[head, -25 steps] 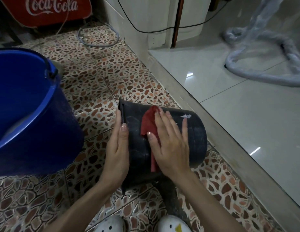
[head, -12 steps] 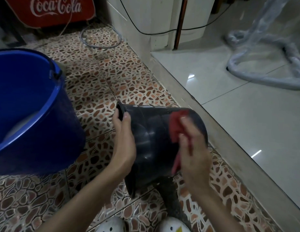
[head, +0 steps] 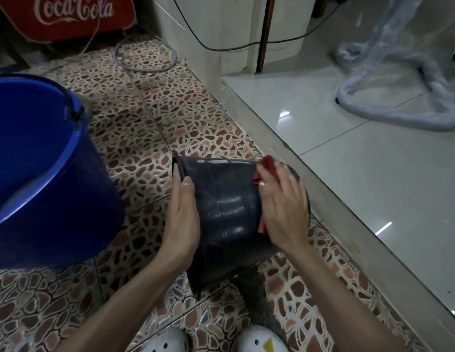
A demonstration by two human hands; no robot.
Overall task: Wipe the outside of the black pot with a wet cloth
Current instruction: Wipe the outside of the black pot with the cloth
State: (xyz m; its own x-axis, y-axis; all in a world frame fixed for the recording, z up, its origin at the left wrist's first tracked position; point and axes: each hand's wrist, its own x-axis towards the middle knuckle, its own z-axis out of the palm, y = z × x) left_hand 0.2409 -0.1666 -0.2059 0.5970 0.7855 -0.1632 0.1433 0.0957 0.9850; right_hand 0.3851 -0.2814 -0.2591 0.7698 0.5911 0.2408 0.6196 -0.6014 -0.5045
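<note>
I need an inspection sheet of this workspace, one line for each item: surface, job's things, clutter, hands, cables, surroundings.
Surface: pebble-pattern floor tiles, with a dark wet streak below the pot.
Job's things: black pot on its side, rim to the left; red cloth pressed near its base.
Clutter: blue bucket at the left.
Hands: left hand steadies the pot near the rim; right hand holds the cloth against the pot.
Cables: black cable across the wall; grey hose coiled on the floor.
Surroundings: red Coca-Cola sign; raised glossy floor; plastic-wrapped stand.
</note>
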